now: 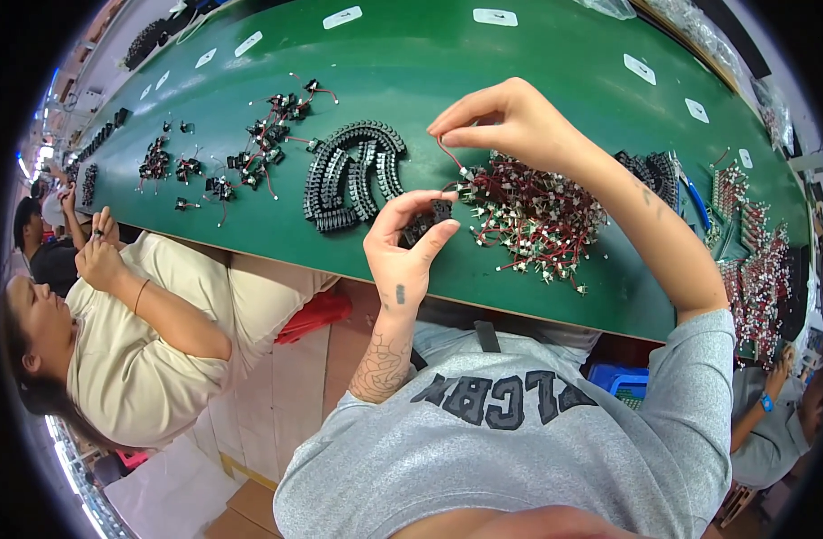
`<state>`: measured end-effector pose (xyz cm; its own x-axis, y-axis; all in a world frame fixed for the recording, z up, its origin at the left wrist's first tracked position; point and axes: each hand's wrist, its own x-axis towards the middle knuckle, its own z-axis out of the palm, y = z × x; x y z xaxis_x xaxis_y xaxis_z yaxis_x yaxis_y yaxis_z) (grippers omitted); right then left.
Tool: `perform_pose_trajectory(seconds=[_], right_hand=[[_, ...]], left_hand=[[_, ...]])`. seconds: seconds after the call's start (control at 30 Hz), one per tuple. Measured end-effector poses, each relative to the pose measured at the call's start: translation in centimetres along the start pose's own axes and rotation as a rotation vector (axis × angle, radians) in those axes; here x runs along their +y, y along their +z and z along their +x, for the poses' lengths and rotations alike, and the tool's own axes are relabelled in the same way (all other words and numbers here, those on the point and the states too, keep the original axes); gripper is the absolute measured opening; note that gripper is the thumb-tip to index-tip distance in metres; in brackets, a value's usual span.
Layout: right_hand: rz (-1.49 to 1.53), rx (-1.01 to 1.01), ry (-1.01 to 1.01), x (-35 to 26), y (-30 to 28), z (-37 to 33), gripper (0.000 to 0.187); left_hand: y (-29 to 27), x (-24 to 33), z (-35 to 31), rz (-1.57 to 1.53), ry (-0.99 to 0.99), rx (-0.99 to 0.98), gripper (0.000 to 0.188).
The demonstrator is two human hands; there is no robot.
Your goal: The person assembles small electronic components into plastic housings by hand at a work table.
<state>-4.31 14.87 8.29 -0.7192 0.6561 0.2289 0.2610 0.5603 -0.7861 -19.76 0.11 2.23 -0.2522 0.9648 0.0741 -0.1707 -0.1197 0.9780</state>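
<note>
My left hand (pixel 402 256) is curled around small black plastic parts (pixel 422 226), with one part pinched up between thumb and fingertips. How many lie in the palm I cannot tell. Above and to the right, the thumb and fingers of my right hand (pixel 510 121) pinch the end of a short red wire (pixel 450 156). The wire hangs down toward a white connector (pixel 464 172) near the black parts; whether it is joined to them is unclear. Just right of my left hand lies a heaped pile of red wires with white connectors (pixel 546 220).
Curved rows of black parts (pixel 326 193) stand left of my hands on the green table (pixel 411 72). Further left lie wired black clusters (pixel 263 148). More black rows (pixel 650 169), a blue-handled tool (pixel 699 207) and wire bundles (pixel 753 269) are right. A co-worker (pixel 151 341) sits left.
</note>
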Motion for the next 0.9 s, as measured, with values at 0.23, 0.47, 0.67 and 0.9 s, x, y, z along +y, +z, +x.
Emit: perform_pose_trajectory(seconds=[0.23,0.47,0.67,0.9], right_hand=[[0.458,-0.002,0.288,-3.0,2.4,-4.1,0.008],[0.257,0.064,0.074,-2.8,3.4,-5.6,0.005],[0.28,0.092,0.105,-2.6,3.9,-5.8,0.003],[0.202,0.1,-0.003,-2.4,4.3,-6.0,0.003]], left_hand=[[-0.3,-1.1,-0.4,-0.048,0.036,0.039,0.035],[-0.3,-1.0,-0.9,-0.007,0.008,0.059,0.034],[-0.2,-0.8,-1.1,0.024,0.006,0.078,0.033],[-0.3,-1.1,-1.2,0.042,0.018,0.079,0.032]])
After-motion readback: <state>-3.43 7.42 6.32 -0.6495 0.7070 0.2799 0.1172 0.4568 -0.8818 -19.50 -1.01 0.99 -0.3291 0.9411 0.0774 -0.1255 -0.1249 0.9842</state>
